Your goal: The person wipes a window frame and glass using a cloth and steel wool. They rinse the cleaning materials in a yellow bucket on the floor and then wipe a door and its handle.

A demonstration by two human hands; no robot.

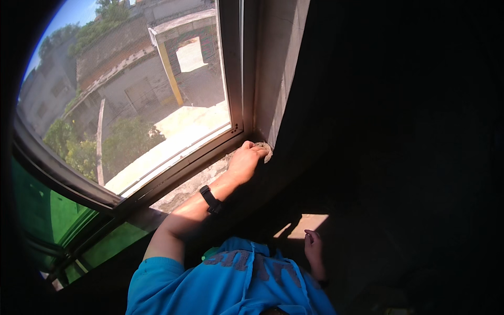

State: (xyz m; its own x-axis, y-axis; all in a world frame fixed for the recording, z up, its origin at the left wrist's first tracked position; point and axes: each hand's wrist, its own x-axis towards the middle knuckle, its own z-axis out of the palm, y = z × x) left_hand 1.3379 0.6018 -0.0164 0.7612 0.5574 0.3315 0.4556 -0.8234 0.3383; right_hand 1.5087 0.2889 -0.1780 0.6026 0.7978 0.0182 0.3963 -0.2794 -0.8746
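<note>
My left hand (247, 159) reaches to the corner of a rough window sill (197, 177), its fingertips on a greyish-brown lump (266, 150) where the sill meets the side wall. Whether the fingers grip this lump or only press on it, I cannot tell. A dark band circles that wrist. Lower down, in half shadow beside the blue shirt, my right hand (313, 243) hangs with its fingers curled; nothing shows in it, though part of the hand is dark.
A dark metal window frame (236, 71) with a screened pane runs along the sill. Green panels (114, 240) lie at the lower left. The window's side wall (275, 71) rises beyond the corner. A sunlit patch (309, 225) shows near my right hand; deep shadow hides the right side.
</note>
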